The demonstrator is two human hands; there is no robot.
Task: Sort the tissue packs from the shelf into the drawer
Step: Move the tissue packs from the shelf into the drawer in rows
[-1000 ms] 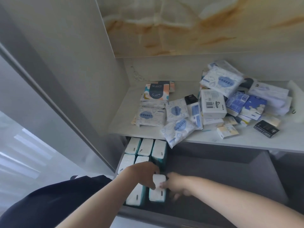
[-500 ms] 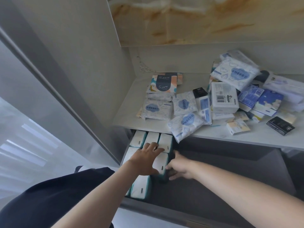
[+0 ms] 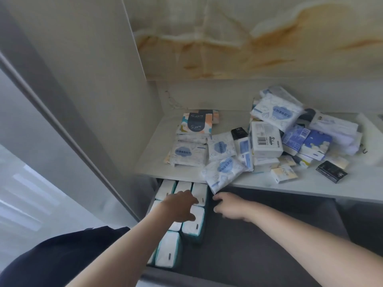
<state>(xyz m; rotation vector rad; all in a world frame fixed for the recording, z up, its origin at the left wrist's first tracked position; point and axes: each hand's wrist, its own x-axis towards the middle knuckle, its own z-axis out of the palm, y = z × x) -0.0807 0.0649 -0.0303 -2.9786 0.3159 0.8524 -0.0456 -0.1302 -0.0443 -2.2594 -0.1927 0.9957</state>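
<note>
In the head view, the left hand (image 3: 178,206) lies flat with fingers spread on the teal-edged packs (image 3: 193,222). It grips nothing and seems to be pressing them snug. These packs stand in rows at the left end of the drawer (image 3: 259,245). The right hand (image 3: 230,206), loosely curled and holding nothing, sits just right of that block, likely squaring its side. Most tissue packs (image 3: 265,139) lie heaped on the shelf (image 3: 310,183) above, and one pack (image 3: 222,172) overhangs its near edge.

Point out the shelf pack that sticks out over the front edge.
The frontmost white pack with a blue cloud label: its corner overhangs the shelf edge; no other does.
</note>
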